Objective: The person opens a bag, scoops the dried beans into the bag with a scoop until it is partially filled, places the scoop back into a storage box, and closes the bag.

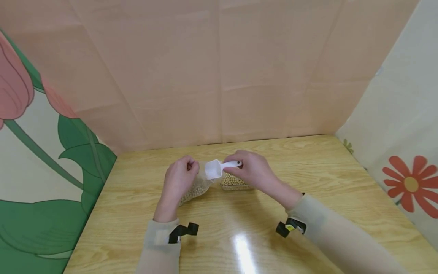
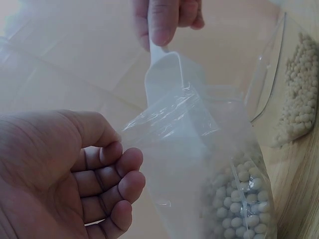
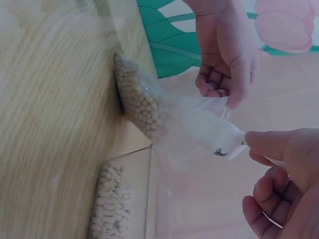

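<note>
My left hand (image 1: 179, 179) pinches the top edge of a clear plastic bag (image 2: 244, 199) between thumb and index finger, the other fingers curled. Round, pale beans fill the lower part of the bag, which stands on the table. From the other side my right hand (image 1: 254, 169) grips the handle of a white scoop (image 1: 213, 169) between thumb and fingers. The scoop's bowl sits at the bag's opening, partly behind the film in the left wrist view. Close to the bag, under my right hand, is a clear box (image 1: 236, 187) with similar beans in it.
A wood-grain table (image 1: 212, 243) carries everything. Behind it hangs a pinkish cloth (image 1: 219, 76). Flower-printed panels stand at the left and right sides. Both wrists wear small black camera mounts.
</note>
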`<state>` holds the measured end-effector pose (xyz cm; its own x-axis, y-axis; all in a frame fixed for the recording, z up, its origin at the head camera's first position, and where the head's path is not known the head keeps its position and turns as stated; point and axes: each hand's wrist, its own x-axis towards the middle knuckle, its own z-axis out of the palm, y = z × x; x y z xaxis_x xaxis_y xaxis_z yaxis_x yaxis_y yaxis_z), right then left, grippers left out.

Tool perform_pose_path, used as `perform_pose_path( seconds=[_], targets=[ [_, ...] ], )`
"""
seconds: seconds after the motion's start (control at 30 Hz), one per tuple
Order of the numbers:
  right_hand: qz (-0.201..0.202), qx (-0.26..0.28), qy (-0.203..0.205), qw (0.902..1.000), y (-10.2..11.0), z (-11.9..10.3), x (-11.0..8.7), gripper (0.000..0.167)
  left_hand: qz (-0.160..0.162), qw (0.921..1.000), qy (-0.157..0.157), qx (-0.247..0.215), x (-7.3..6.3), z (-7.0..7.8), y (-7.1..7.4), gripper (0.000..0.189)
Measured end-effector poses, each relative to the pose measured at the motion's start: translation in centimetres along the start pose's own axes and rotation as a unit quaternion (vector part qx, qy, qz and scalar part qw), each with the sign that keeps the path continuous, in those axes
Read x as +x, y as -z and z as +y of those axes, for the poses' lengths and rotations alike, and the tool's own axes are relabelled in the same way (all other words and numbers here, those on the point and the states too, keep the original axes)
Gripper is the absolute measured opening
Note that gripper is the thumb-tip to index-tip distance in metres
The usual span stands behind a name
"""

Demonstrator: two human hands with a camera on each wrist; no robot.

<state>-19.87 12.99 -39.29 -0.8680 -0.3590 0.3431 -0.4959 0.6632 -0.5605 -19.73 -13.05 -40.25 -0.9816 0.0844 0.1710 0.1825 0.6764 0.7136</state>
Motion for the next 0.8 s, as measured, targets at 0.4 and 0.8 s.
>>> perform_pose_path(
  seconds=[0.4, 0.8],
  targets=[
    [-0.012, 0.005, -0.009, 0.9999, 2.3, -0.3, -0.2, 0.020, -0.001, 1.0000, -0.002, 0.001, 0.0, 0.1, 0.1, 0.019],
    [-0.024, 0.049, -0.071, 0.9959, 5.4, 1.9, -1.4, 0.023, -0.002, 1.0000, -0.004, -0.004, -0.1, 0.2, 0.3, 0.020]
  ],
)
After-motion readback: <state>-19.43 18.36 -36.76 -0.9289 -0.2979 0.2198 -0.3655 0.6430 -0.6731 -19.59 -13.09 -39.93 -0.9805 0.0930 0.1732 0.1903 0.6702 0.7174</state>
